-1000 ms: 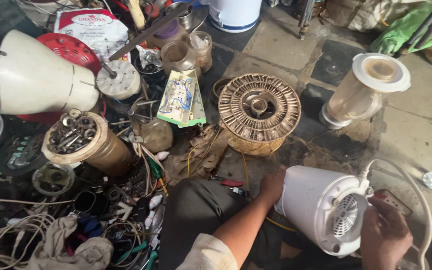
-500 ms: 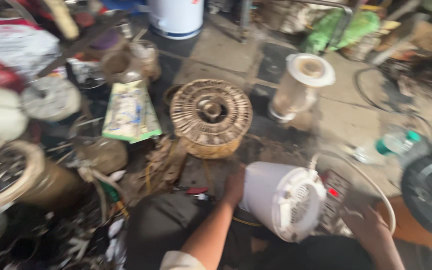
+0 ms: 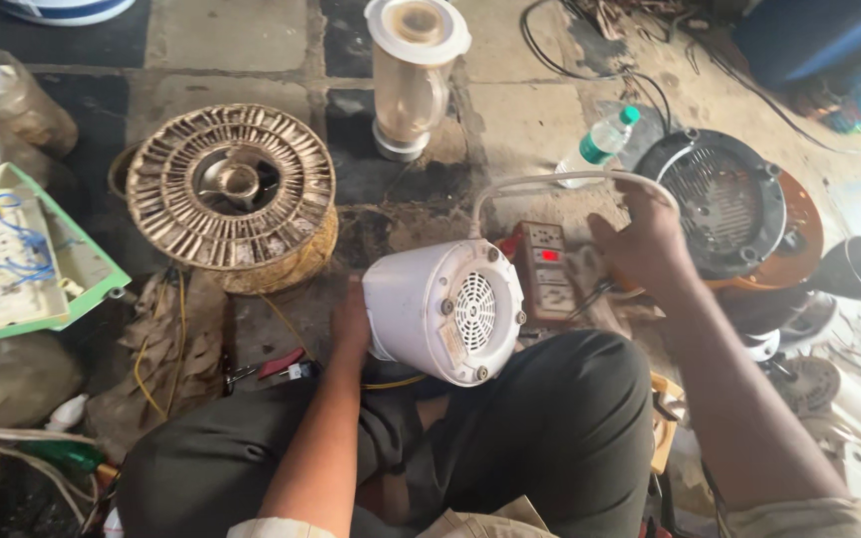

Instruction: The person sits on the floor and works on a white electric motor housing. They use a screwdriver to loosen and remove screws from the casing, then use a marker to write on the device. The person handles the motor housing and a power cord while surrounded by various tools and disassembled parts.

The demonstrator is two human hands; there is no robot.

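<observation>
blender base on lap | wire spool left; power strip right; jar behind

Left hand steadies white blender base; right hand holds its cord.

Bare forearms, pale cream sleeves rolled back near the elbows, dark charcoal trousers creased over the folded knees, no gloves on the hands.

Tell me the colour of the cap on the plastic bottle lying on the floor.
Green; the cap tops the clear plastic bottle, seen best in the head view.
</observation>
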